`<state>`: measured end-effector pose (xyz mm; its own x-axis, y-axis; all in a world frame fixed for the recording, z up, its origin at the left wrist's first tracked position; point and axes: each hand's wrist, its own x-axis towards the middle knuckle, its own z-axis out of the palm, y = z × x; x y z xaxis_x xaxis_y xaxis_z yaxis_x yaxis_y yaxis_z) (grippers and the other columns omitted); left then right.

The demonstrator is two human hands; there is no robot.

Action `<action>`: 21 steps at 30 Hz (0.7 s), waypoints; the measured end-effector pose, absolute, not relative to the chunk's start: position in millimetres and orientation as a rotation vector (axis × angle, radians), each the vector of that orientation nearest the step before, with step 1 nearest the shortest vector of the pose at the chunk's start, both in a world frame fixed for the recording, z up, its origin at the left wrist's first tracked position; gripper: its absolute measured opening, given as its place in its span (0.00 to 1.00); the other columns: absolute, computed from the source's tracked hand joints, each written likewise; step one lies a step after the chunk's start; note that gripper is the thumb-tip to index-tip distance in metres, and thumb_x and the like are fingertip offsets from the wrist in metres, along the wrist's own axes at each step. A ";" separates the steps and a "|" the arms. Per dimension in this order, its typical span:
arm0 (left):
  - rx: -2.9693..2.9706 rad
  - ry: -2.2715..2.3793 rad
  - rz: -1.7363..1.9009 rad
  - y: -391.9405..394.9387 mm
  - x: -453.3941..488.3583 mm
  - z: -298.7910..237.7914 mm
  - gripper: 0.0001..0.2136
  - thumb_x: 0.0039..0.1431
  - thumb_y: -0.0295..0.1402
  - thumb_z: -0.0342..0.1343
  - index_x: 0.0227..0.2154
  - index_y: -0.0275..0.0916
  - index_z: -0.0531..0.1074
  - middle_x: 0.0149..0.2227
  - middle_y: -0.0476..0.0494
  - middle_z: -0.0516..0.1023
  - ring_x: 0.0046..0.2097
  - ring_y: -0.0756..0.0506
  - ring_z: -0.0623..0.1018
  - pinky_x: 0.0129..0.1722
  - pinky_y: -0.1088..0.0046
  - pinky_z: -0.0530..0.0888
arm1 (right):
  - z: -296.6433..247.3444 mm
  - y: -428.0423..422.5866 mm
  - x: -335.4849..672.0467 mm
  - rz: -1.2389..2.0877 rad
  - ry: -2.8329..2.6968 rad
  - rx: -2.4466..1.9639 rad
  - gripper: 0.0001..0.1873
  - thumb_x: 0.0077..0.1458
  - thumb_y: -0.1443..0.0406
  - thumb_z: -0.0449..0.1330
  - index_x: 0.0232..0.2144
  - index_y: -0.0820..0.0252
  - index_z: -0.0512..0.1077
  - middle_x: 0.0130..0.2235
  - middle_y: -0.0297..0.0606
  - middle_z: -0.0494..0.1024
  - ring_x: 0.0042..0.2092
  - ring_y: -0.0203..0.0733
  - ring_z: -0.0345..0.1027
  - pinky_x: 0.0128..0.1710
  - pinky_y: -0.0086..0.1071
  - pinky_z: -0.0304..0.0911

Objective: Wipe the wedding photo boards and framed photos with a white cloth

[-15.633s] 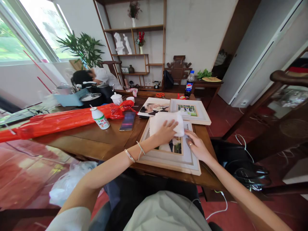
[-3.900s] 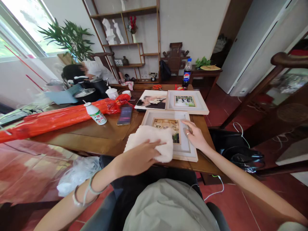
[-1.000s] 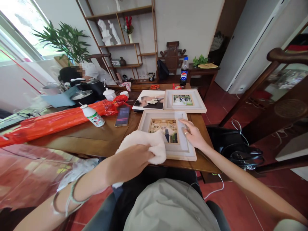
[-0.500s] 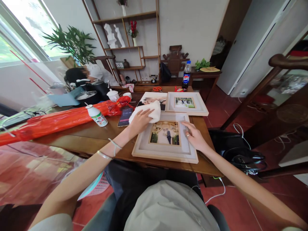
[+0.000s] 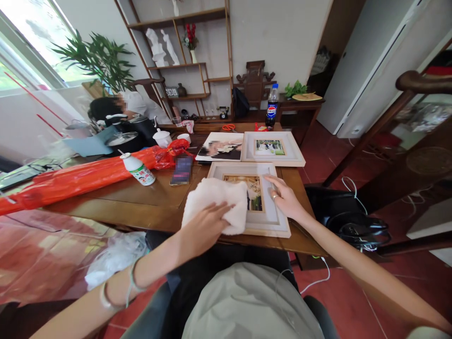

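Note:
My left hand (image 5: pixel 208 223) presses a fluffy white cloth (image 5: pixel 215 197) onto the near left part of a pale wooden picture frame (image 5: pixel 259 230). Its fingers lie over the cloth and hold it; the cloth covers the left of the framed photo (image 5: pixel 254 195). On the frame's right side, my right hand (image 5: pixel 284 197) grips the rim, with one finger stretched along it and a ring showing. Behind lie a second pale frame (image 5: pixel 300 161) with a small photo and an unframed photo panel (image 5: pixel 226 147).
Left of the frames are a phone (image 5: pixel 181 170), a white bottle with a straw (image 5: pixel 137 169) and a long red plastic-wrapped bundle (image 5: pixel 88 176). A cola bottle (image 5: pixel 271 108) and orange-handled scissors (image 5: pixel 229 127) stand farther back. A person (image 5: pixel 106 108) is at the far left, beside pots.
My left hand has drawn the white cloth toward me, from the frame's far left corner to its near left part. The photo panel behind is now uncovered. My right hand stays on the rim.

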<state>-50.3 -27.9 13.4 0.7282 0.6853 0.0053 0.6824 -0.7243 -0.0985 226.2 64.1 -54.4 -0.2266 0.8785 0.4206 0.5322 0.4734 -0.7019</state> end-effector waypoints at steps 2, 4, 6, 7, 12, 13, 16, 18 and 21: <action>-2.792 -1.081 -0.006 -50.5 -49.1 10.3 0.12 0.55 0.21 0.53 0.38 0.40 0.77 0.61 0.43 0.65 0.60 0.40 0.68 0.58 0.63 0.68 | -53.3 63.3 226.6 0.540 -1.911 -1.159 0.27 0.52 0.72 0.51 0.54 0.53 0.68 0.58 0.41 0.68 0.61 0.46 0.59 0.63 0.47 0.51; -2.753 -1.054 -0.073 -61.3 -48.6 6.7 0.09 0.58 0.24 0.54 0.36 0.41 0.78 0.61 0.42 0.65 0.59 0.40 0.69 0.57 0.62 0.68 | -51.6 62.1 226.7 0.549 -1.928 -1.147 0.28 0.51 0.72 0.50 0.55 0.53 0.67 0.58 0.41 0.68 0.62 0.46 0.59 0.63 0.47 0.51; -2.722 -1.076 -0.106 -59.0 -48.6 2.6 0.08 0.58 0.26 0.54 0.35 0.41 0.78 0.62 0.41 0.64 0.60 0.39 0.67 0.57 0.59 0.68 | -49.9 61.2 226.5 0.550 -1.938 -1.155 0.28 0.51 0.73 0.50 0.55 0.54 0.67 0.59 0.42 0.67 0.62 0.46 0.58 0.63 0.47 0.50; -2.705 -1.107 -0.107 -53.2 -48.8 0.7 0.08 0.58 0.26 0.54 0.36 0.41 0.78 0.62 0.41 0.63 0.61 0.38 0.66 0.58 0.58 0.67 | -49.2 60.8 226.2 0.549 -1.939 -1.162 0.29 0.51 0.73 0.50 0.55 0.55 0.66 0.59 0.43 0.67 0.62 0.46 0.58 0.63 0.47 0.50; -2.600 -1.286 -0.053 7.3 -50.9 -6.0 0.10 0.58 0.28 0.55 0.41 0.39 0.76 0.64 0.40 0.58 0.64 0.37 0.60 0.61 0.55 0.62 | -50.8 61.4 225.1 0.544 -1.913 -1.166 0.28 0.52 0.73 0.50 0.55 0.54 0.67 0.59 0.42 0.68 0.62 0.46 0.58 0.63 0.47 0.51; -2.576 -1.311 -0.066 22.7 -50.9 -6.6 0.10 0.60 0.28 0.54 0.43 0.38 0.76 0.65 0.39 0.57 0.65 0.37 0.59 0.61 0.55 0.61 | -51.9 61.7 225.1 0.541 -1.906 -1.165 0.28 0.52 0.73 0.51 0.54 0.54 0.67 0.58 0.42 0.68 0.62 0.46 0.59 0.63 0.48 0.51; -2.505 -1.378 -0.142 66.6 -49.3 -6.9 0.13 0.62 0.29 0.49 0.47 0.36 0.74 0.66 0.38 0.55 0.66 0.38 0.57 0.62 0.55 0.60 | -55.0 62.7 225.3 0.533 -1.891 -1.151 0.28 0.51 0.73 0.51 0.54 0.53 0.67 0.58 0.41 0.68 0.62 0.46 0.59 0.63 0.48 0.51; -2.475 -1.423 -0.166 87.7 -46.9 -5.3 0.14 0.62 0.29 0.49 0.47 0.35 0.73 0.66 0.37 0.54 0.66 0.37 0.57 0.62 0.54 0.59 | -55.8 62.7 225.0 0.528 -1.881 -1.146 0.28 0.51 0.73 0.51 0.54 0.53 0.68 0.58 0.40 0.69 0.61 0.45 0.59 0.63 0.47 0.51; -2.490 -1.439 -0.107 91.4 -40.8 1.1 0.14 0.62 0.28 0.48 0.47 0.34 0.73 0.65 0.35 0.56 0.64 0.36 0.59 0.60 0.54 0.61 | -54.7 61.7 223.3 0.520 -1.869 -1.173 0.27 0.51 0.74 0.50 0.54 0.55 0.68 0.58 0.42 0.69 0.61 0.45 0.60 0.63 0.47 0.52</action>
